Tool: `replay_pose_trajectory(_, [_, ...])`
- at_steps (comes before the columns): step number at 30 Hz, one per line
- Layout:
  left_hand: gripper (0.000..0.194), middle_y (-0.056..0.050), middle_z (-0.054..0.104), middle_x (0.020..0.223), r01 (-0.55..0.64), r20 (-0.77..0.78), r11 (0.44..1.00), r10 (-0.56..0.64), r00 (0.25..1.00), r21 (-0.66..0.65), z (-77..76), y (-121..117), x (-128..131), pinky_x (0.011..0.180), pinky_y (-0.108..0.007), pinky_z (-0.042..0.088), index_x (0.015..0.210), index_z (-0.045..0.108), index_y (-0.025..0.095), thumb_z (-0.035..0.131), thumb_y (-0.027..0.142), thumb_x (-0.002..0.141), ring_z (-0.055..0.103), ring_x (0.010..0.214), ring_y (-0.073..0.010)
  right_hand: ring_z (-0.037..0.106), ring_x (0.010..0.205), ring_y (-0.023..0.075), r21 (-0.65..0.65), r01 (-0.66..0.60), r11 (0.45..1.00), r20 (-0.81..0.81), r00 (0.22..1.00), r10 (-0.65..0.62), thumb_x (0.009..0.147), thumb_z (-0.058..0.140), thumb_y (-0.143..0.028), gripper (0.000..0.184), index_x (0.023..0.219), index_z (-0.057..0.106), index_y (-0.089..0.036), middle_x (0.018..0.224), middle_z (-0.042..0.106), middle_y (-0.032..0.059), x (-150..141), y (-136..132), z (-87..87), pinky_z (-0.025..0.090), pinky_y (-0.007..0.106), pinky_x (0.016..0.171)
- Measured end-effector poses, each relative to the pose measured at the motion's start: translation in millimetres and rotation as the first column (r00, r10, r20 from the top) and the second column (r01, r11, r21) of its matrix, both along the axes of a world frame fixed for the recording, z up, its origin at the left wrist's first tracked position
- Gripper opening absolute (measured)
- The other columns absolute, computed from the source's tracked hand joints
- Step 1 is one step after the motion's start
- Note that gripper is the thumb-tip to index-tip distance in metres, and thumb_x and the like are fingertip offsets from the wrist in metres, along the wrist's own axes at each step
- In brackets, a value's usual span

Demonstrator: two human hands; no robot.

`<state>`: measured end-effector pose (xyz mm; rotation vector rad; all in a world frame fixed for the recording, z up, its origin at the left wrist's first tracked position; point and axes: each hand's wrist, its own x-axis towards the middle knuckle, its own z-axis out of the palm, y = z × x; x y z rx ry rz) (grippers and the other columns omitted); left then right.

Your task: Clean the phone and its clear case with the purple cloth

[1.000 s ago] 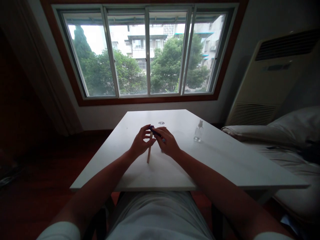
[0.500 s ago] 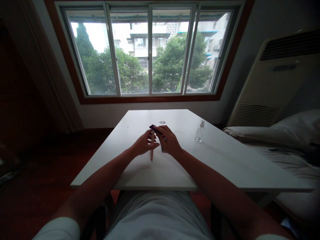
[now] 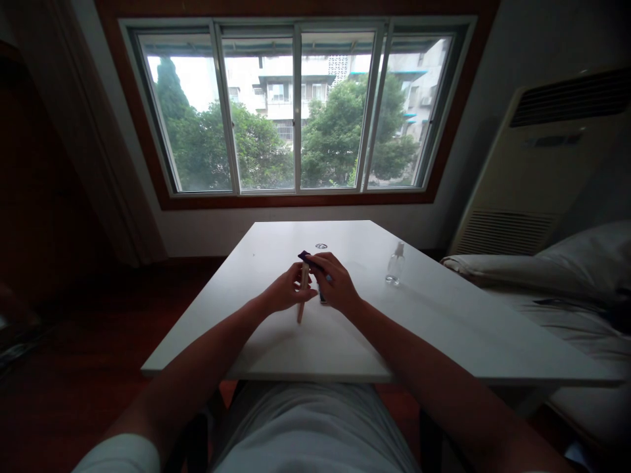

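Both of my hands meet over the middle of a white table [image 3: 444, 328]. My left hand [image 3: 283, 292] is closed around a thin pale wooden stick [image 3: 300, 309] that points down toward me. My right hand [image 3: 335, 284] is closed on a small dark purple object [image 3: 304, 255] at the stick's upper end. What the dark object is I cannot make out. The two hands touch at the fingertips.
A small clear spray bottle [image 3: 395, 264] stands on the table to the right of my hands. A small ring mark [image 3: 321, 246] lies near the far edge. A standing air conditioner [image 3: 532, 164] and a bed with pillows [image 3: 566, 263] are at the right. A wide window [image 3: 296, 108] faces me.
My hands have stayed together at the table's middle, with the stick shifting slightly in my left hand. The view has tilted a little.
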<state>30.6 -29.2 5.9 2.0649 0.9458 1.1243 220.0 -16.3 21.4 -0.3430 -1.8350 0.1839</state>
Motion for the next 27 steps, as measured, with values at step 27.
replay_pose_trajectory(27, [0.061,-0.008,0.063,0.103,0.019,-0.027,1.000,-0.019,0.999,-0.023,6.2,-6,3,0.081,-0.037,0.053,0.129,0.043,0.019,0.077,0.037,0.081,0.063,0.093,-0.0208,0.062,0.100,0.0196,-0.061,0.012,0.998,-0.010,1.000,-0.012,0.098,0.052,-0.018,0.037,0.133,0.062,-0.028,0.117,0.062,0.0087,1,1,-1.3,0.057,0.034,0.076])
